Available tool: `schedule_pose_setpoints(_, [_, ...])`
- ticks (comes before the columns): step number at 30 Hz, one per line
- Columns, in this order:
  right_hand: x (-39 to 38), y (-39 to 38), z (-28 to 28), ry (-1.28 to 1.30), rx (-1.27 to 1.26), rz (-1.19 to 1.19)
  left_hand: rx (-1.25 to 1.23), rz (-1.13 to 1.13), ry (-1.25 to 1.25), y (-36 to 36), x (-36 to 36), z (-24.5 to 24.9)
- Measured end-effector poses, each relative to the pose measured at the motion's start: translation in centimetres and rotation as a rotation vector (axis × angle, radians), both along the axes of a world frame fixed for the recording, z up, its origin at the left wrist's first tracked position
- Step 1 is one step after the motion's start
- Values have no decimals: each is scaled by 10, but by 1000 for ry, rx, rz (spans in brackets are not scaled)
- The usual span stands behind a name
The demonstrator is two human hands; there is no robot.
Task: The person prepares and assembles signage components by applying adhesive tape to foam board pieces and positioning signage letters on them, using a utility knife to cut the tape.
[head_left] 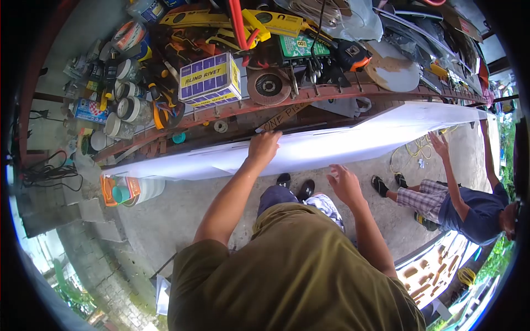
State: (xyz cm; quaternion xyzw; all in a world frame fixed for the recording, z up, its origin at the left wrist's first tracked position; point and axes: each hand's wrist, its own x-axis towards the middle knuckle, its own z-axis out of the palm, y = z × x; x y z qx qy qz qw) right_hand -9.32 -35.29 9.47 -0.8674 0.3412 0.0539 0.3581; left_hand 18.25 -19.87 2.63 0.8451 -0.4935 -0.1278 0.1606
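A long white sheet [309, 148] stretches across the view in front of me, along the front of the cluttered workbench. My left hand [265, 146] is at the sheet's upper edge, its fingers curled over that edge. Just behind those fingers lies a strip of brown board [284, 117] with handwriting on it. My right hand [345, 185] is just below the sheet's lower edge, fingers apart and bent, holding nothing. At the right, another person [469, 207] has both arms raised, with hands near the far end of the sheet.
The bench holds a blind rivet box [210, 80], a flap disc [269, 85], a yellow level [276, 23], a tape measure [353, 55] and several jars. A bucket [148, 191] stands at lower left. A yellow hose [417, 151] lies on the floor.
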Motion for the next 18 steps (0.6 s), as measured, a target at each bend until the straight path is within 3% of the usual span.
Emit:
schedule_pose_setpoints(7, [-13,-16,-6,42,21,79,85,68,15,-23,26,5])
schedule_pose_setpoints(18, [7,-48,-10,-75,6,190,-11,80,-89,-20,18,-1])
